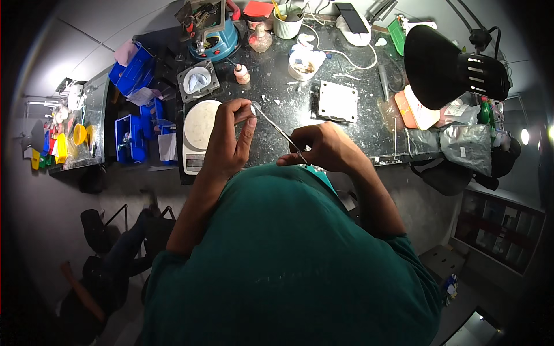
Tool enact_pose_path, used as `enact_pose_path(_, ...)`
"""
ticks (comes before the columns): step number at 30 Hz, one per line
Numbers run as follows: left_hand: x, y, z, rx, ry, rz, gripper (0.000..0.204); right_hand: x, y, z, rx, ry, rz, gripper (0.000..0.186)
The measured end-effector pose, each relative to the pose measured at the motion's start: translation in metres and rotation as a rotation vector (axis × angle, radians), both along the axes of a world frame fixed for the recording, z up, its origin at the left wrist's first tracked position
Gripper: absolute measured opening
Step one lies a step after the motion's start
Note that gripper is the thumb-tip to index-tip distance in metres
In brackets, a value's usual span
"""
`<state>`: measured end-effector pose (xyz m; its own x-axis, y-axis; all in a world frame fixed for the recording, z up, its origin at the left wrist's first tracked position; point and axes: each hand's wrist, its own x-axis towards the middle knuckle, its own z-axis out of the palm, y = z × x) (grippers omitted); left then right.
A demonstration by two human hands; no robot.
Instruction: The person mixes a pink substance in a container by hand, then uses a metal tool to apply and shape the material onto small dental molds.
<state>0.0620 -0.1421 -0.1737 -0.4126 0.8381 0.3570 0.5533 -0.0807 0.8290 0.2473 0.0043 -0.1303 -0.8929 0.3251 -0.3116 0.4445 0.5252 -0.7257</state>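
Observation:
My right hand [324, 145] is closed around a slim metal hand tool [276, 128], which slants up and left towards my other hand. Its far end meets the fingertips of my left hand [231, 137]. The thumb and index finger there are bent together in a pinch, with something small and pale between them that I cannot make out. Just left of that hand lies a white scale [193, 164] with a round, cream-coloured plate [199, 128]. Both hands are raised over the front edge of the dark speckled worktop [277, 92].
A square metal plate [338, 101] and a white tub [302, 64] stand farther back. A small bottle [242, 74] is beside a grey mould [198, 81]. The black lamp [435, 69] overhangs the right side. Blue bins [131, 138] are at left; another person [115, 248] sits lower left.

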Motion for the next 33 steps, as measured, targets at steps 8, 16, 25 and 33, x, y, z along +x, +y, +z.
enact_pose_path(8,-0.002,0.004,0.003,0.023,0.103,-0.004,0.027,0.002,-0.008,-0.006,-0.067,0.039,-0.108,0.045)
enact_pose_path(16,-0.001,0.004,0.004,-0.014,0.012,0.028,0.026,0.005,-0.01,-0.025,-0.037,0.14,-0.135,0.041)
enact_pose_path(25,-0.009,-0.001,0.015,-0.098,-0.068,-0.024,0.026,0.002,-0.011,-0.022,-0.086,0.133,-0.074,0.049)
enact_pose_path(33,-0.012,-0.003,0.025,-0.148,-0.003,-0.08,0.025,0.001,-0.012,-0.029,0.066,0.225,-0.02,0.055)
